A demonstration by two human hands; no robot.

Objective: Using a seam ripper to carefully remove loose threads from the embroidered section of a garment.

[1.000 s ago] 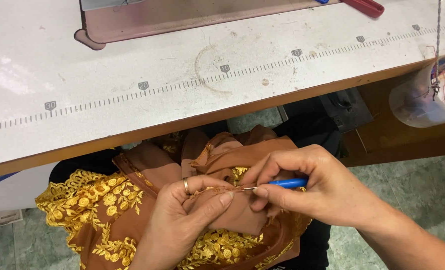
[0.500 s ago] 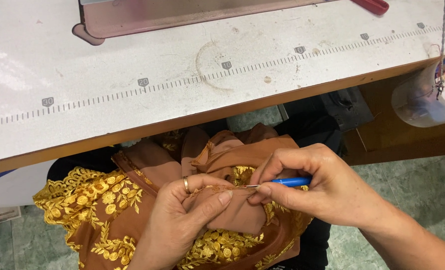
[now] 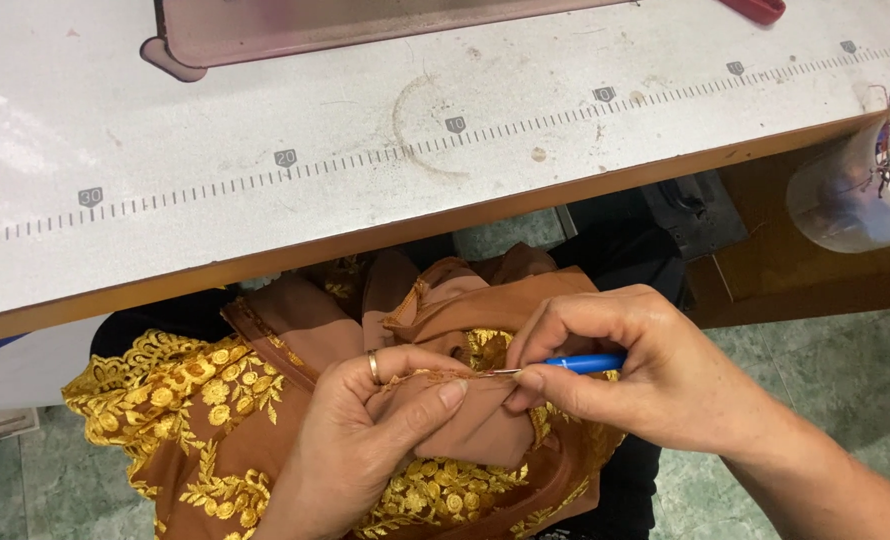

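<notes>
Matt brown cloth (image 3: 465, 420), raised gold embroidery.
I see glossy blue plastic tool handle (image 3: 590, 363), scuffed matt tabletop (image 3: 365, 130), wood edge.

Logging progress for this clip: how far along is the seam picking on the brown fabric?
Done: cannot tell; no opened stretch of seam shows clearly. In hand: the left hand pinches a fold of the brown fabric taut while the right hand holds a blue-handled seam ripper, tip at the edge. Left: the bunched remainder with gold embroidery.
</notes>
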